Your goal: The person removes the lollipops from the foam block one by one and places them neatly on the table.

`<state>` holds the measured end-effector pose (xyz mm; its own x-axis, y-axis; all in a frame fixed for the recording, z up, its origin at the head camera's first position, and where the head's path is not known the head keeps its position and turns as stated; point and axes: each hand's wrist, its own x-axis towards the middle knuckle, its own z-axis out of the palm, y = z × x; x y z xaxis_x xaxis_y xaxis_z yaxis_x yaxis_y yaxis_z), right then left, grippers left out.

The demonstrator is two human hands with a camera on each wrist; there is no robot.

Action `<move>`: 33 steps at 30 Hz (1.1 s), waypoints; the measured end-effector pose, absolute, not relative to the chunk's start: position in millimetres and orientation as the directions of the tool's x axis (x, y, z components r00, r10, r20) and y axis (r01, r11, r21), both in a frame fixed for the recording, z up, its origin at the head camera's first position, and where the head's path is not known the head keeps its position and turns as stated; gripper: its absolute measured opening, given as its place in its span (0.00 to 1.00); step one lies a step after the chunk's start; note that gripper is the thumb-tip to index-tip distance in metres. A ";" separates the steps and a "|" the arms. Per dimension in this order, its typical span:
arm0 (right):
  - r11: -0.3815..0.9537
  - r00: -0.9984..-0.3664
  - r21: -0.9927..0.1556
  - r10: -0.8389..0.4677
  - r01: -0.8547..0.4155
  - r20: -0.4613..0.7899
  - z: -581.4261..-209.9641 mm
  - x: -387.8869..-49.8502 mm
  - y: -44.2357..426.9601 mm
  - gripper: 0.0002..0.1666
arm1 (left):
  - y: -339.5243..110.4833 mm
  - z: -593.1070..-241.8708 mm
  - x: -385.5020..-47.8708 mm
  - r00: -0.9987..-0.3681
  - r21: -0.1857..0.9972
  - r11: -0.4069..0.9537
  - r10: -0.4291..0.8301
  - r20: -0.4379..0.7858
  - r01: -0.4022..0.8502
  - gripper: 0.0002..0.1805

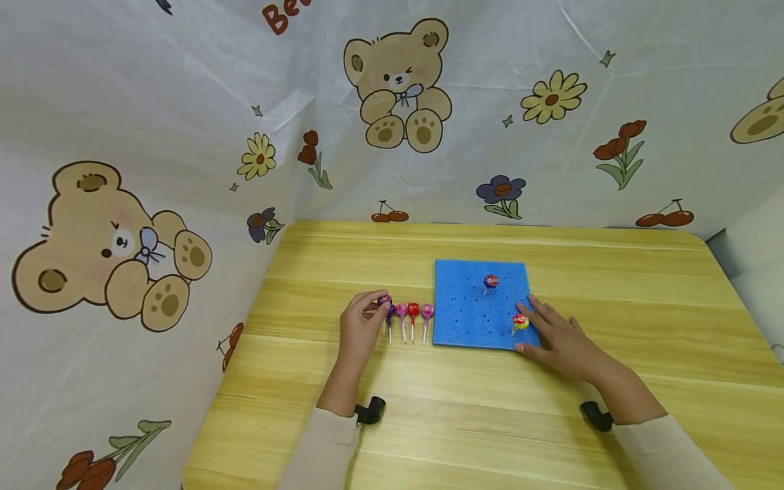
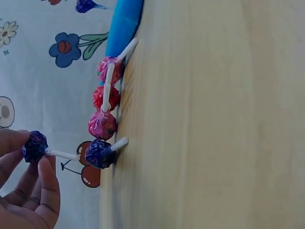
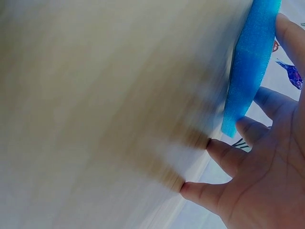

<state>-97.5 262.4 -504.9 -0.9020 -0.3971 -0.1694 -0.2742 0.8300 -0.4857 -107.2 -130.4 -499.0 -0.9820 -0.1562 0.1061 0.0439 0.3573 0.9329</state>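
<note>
My left hand (image 1: 361,328) pinches a dark purple-blue wrapped lollipop (image 2: 35,147) by its candy head, its white stick pointing away from the fingers. Just right of it, a row of lollipops lies on the table: a purple one (image 2: 100,153), a pink one (image 1: 401,311), a red one (image 1: 413,310) and another pink one (image 1: 427,311). My right hand (image 1: 566,344) is spread at the right edge of a blue foam board (image 1: 456,292), fingers touching its side and the table. Two lollipops stand in the board: a red-and-purple one (image 1: 491,281) and a yellow-and-red one (image 1: 520,321).
Small dark holes dot the board's top. Everything lies on a light wooden table (image 1: 465,415). A pale curtain (image 1: 490,82) printed with bears and flowers hangs behind the table and along its left side.
</note>
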 end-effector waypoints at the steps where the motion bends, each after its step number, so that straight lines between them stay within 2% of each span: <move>1: 0.829 -0.902 -0.487 -0.397 -0.273 -0.170 -504.7 -97.4 262.3 0.52 | -131.2 -499.9 -107.5 -0.982 0.934 0.356 -0.157 0.102 0.040 0.15; 19: 0.832 -0.902 -0.484 -0.395 -0.272 -0.172 -505.1 -97.6 262.3 0.52 | -144.5 -508.9 -110.2 -0.985 0.931 0.361 -0.172 0.018 -0.046 0.15; 33: 0.824 -0.903 -0.495 -0.398 -0.274 -0.162 -506.0 -97.1 263.1 0.52 | -149.6 -509.4 -115.6 -0.970 0.891 0.406 -0.207 -0.127 -0.203 0.16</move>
